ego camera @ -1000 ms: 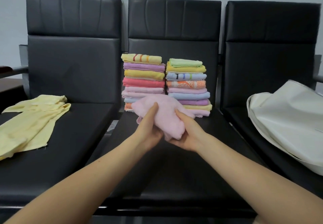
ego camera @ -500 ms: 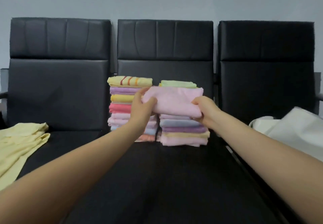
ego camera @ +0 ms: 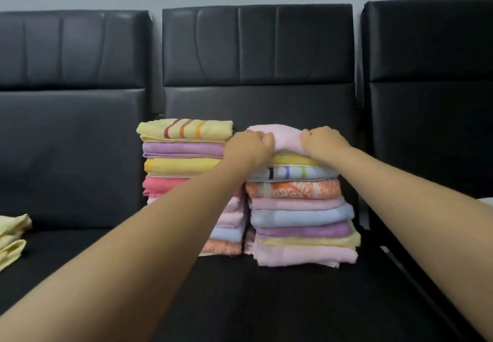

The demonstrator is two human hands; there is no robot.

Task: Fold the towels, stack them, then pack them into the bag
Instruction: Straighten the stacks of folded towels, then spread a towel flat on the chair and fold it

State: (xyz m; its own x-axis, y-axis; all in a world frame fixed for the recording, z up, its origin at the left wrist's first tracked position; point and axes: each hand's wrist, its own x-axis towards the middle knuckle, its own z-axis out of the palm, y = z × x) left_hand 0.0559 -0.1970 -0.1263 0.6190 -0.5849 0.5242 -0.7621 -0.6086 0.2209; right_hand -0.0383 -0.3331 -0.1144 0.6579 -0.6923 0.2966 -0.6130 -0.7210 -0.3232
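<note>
Lifted from mid-air, the folded pale pink towel [ego camera: 286, 138] now tops the right-hand towel stack [ego camera: 301, 216] on the black chair seat [ego camera: 266, 301]; left hand [ego camera: 249, 145] and right hand [ego camera: 324, 142] grip it. Careless release could topple the stack.

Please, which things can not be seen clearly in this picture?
Head view:
- Bag: only a white sliver, cut by the right edge.
- Left stack: lower towels hidden by the left arm.
- Yellow towel: cut by the left edge.
- Pink towel: ends covered by the left hand and right hand.
</note>
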